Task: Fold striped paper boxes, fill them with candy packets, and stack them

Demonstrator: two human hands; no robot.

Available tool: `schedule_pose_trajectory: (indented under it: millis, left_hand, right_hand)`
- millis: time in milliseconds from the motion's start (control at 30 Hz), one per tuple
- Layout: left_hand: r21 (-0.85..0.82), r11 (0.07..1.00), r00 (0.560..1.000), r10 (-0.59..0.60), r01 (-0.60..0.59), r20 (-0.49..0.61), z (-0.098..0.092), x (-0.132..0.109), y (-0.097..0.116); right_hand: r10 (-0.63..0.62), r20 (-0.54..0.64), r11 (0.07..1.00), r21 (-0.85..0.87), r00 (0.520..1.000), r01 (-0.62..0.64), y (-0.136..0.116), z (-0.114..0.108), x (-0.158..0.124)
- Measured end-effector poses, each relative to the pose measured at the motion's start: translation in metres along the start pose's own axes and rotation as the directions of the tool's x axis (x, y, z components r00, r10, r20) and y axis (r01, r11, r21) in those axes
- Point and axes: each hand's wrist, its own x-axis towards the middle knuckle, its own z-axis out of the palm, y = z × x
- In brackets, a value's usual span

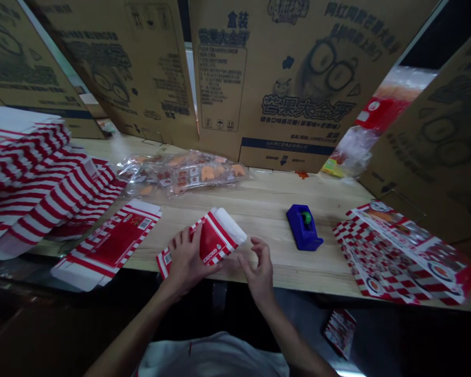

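A flattened-looking red-and-white striped carton [214, 237] lies tilted on the table in front of me, its white end flap pointing right. My left hand [188, 256] grips the carton's left part, fingers over its face and thumb along the near side. Just off the flap end is my right hand [258, 267], its fingers curved and apart with nothing in them. Another flat carton [120, 240] of the same kind lies to the left, beside a tall pile of striped cartons [35, 183].
Clear plastic packs of orange sweets [196, 173] lie behind the carton. Right of my hands stands a blue tape dispenser [304, 228]. Checkered printed cartons [404, 256] are stacked at the right edge. Large cardboard boxes [220, 104] wall the back. One printed carton [340, 332] is below the table.
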Motion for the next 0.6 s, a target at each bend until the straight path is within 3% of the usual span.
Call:
schedule_pose_trajectory:
  millis: [100, 233, 300, 367, 467, 533, 600]
  left_hand:
    - [-0.098, 0.994, 0.997, -0.050, 0.045, -0.051, -0.007, -0.016, 0.014]
    - [-0.424, 0.905, 0.999, -0.029, 0.034, 0.016, -0.004, -0.037, 0.010]
    - [-0.637, 0.764, 0.994, -0.062, 0.106, 0.091, -0.001, -0.042, 0.000]
    - [-0.817, 0.550, 0.984, -0.056, 0.174, 0.172, 0.001, -0.045, -0.007]
    - [-0.945, 0.241, 0.973, 0.012, 0.221, 0.230, 0.005, -0.048, -0.009]
    - [-0.958, 0.148, 0.968, 0.026, 0.244, 0.251, 0.009, -0.053, -0.007]
    - [-0.953, 0.152, 0.962, 0.036, 0.262, 0.271, 0.015, -0.059, -0.005]
  right_hand:
    - [0.117, 0.043, 0.980, 0.157, 0.992, -0.123, -0.007, 0.002, -0.006]
    - [0.253, 0.114, 0.911, 0.307, 0.961, -0.276, -0.009, -0.005, -0.005]
    - [0.281, 0.203, 0.878, 0.341, 0.938, -0.337, -0.007, -0.013, -0.004]
    - [0.295, 0.267, 0.862, 0.340, 0.917, -0.376, -0.004, -0.021, -0.006]
    - [0.282, 0.264, 0.884, 0.301, 0.922, -0.357, 0.000, -0.028, -0.016]
    - [0.265, 0.239, 0.914, 0.246, 0.934, -0.323, 0.007, -0.030, -0.025]
    - [0.246, 0.214, 0.948, 0.147, 0.945, -0.281, 0.016, -0.032, -0.034]
